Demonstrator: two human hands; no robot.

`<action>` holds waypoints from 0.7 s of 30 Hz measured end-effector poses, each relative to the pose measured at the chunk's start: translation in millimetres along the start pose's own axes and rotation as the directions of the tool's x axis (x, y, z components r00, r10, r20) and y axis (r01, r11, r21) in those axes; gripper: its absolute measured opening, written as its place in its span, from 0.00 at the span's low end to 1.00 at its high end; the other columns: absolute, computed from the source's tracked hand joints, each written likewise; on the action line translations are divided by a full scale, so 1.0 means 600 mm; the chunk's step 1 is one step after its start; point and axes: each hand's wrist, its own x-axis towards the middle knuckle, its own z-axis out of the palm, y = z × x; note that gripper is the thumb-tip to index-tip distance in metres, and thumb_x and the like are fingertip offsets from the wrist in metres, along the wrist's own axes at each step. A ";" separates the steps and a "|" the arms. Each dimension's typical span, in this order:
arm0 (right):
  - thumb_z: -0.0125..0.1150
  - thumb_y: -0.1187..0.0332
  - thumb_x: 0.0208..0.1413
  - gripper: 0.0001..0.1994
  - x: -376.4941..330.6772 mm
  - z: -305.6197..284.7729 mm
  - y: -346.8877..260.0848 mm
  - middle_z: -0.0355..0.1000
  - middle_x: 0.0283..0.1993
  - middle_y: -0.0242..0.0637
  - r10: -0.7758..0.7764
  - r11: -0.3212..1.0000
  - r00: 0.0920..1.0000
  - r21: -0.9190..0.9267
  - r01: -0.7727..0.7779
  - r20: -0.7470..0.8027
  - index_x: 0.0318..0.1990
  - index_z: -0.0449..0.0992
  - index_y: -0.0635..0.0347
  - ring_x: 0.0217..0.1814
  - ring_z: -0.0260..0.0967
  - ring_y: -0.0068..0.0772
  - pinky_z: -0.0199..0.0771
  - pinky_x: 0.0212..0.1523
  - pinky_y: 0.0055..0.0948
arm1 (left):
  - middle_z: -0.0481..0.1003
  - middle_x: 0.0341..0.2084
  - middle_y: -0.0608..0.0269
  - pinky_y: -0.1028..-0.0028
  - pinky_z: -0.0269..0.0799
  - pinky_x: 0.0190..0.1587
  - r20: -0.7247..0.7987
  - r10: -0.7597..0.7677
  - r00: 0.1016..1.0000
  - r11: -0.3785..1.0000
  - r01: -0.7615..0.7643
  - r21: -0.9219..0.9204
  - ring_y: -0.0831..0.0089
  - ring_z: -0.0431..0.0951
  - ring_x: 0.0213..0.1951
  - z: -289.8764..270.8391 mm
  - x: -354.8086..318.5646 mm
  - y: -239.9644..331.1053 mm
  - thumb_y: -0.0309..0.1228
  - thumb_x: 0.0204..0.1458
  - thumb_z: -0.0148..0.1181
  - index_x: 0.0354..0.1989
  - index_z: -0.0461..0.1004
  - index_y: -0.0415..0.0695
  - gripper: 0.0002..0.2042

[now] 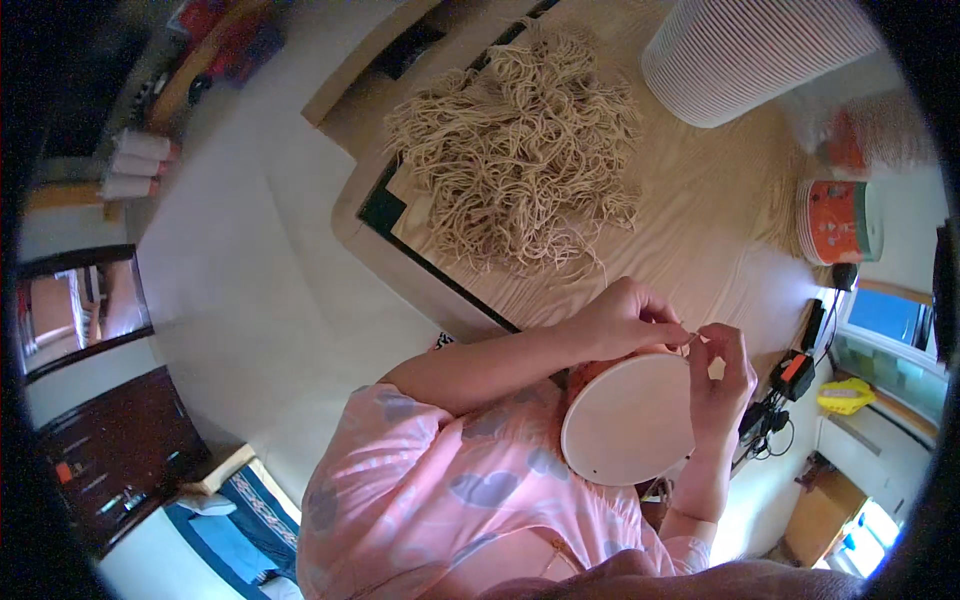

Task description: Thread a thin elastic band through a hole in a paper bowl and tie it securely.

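Two hands' fingers pinching cord (690, 341) at white disc (628, 420) rim, left hand (625, 320), right hand (725, 385).

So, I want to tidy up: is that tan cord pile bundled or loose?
Loose: the tan cord pile lies spread and tangled on the table.

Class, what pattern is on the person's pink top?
Grey-blue hearts on the pink top, seen in the head view.

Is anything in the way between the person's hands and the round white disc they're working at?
Nothing visible. The left hand rests at the white disc's upper rim, the right hand touches its right edge, and both pinch something small above it.
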 end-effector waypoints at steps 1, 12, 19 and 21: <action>0.61 0.79 0.46 0.05 0.000 0.000 -0.002 0.71 0.26 0.36 0.001 1.000 1.000 0.011 -0.001 -0.020 0.30 0.71 0.62 0.23 0.67 0.28 0.68 0.26 0.25 | 0.77 0.21 0.67 0.80 0.69 0.26 0.010 0.011 1.000 1.000 -0.011 -0.004 0.84 0.73 0.24 -0.002 0.000 -0.002 0.38 0.48 0.62 0.29 0.78 0.41 0.12; 0.61 0.78 0.47 0.06 0.002 0.000 -0.004 0.69 0.24 0.36 -0.002 1.000 1.000 0.003 0.002 0.021 0.31 0.69 0.62 0.22 0.67 0.25 0.68 0.26 0.24 | 0.76 0.19 0.66 0.79 0.67 0.25 -0.046 0.066 0.997 0.998 -0.066 -0.002 0.83 0.71 0.22 -0.006 -0.002 -0.004 0.39 0.45 0.64 0.26 0.78 0.38 0.14; 0.60 0.78 0.47 0.05 0.009 0.001 0.002 0.70 0.26 0.36 -0.028 0.999 0.996 -0.015 0.029 0.090 0.31 0.70 0.62 0.22 0.67 0.26 0.68 0.26 0.25 | 0.76 0.18 0.65 0.78 0.68 0.25 -0.002 0.121 0.993 0.982 -0.120 0.145 0.82 0.72 0.21 -0.015 -0.004 0.004 0.37 0.44 0.65 0.25 0.78 0.38 0.13; 0.60 0.79 0.47 0.05 0.009 0.003 -0.005 0.70 0.26 0.36 -0.003 1.000 0.998 -0.012 0.004 0.068 0.30 0.70 0.62 0.23 0.67 0.27 0.68 0.27 0.25 | 0.76 0.18 0.65 0.78 0.68 0.25 -0.009 0.120 0.993 0.984 -0.118 0.137 0.82 0.72 0.21 -0.014 -0.002 0.000 0.36 0.44 0.64 0.25 0.78 0.38 0.12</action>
